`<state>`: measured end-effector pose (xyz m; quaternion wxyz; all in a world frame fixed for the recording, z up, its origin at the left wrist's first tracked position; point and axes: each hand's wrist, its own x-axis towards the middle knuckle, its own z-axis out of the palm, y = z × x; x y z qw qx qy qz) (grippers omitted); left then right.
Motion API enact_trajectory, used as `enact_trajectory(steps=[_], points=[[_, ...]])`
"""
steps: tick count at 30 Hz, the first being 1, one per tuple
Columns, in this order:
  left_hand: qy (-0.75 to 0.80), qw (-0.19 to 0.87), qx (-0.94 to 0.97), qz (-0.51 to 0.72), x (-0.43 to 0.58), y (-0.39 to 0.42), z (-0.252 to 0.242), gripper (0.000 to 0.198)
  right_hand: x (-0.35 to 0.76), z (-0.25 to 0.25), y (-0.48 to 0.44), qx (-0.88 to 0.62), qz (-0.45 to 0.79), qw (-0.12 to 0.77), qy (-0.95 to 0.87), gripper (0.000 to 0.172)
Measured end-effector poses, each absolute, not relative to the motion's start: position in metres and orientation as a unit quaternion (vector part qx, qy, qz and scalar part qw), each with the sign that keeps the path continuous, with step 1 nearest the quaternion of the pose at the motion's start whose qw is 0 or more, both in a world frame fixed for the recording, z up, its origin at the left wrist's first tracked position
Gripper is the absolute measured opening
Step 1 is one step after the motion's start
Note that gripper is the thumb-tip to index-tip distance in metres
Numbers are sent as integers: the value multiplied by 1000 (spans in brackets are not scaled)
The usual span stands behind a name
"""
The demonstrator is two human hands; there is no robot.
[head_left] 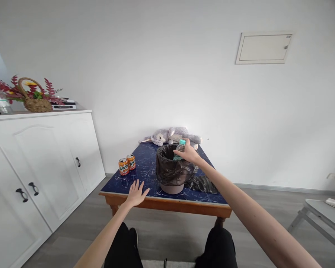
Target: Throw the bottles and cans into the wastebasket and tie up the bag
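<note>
My right hand point(188, 152) grips a clear plastic bottle point(179, 152) with a teal cap, upright over the mouth of a trash bin point(171, 189). The bottle's lower end is hidden behind the rim. A black trash bag point(169, 172) lines the bin and folds down over its outside. Fingers spread, my left hand point(136, 194) rests at the front edge of the blue marbled table point(145, 154) and holds nothing. Just beyond it stand two orange drink cans, a nearer can point(124, 167) and a farther can point(131, 162).
A plush rabbit point(167, 135) lies at the table's back against the wall. More black plastic point(202, 184) spreads right of the bin. At left stands a white cabinet point(44, 156) topped by a flower basket point(38, 105). A grey stool point(321, 212) is at right.
</note>
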<state>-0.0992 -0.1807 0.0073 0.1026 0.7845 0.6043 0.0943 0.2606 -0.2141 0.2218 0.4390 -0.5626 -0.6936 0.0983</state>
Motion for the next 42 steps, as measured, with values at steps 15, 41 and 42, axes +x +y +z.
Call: enact_trajectory(steps=[15,41,42], points=[[616,79,783,35,-94,-187,4,100,255,201,-244,-544,-124,440,-703,20],[622,53,781,39,-85,-183,-6,97,243,157,-241,-524,-234,403,-713,35],[622,53,780,39,-86,-182,-7,97,242,156,-239,-526,-234,410,-708,35]])
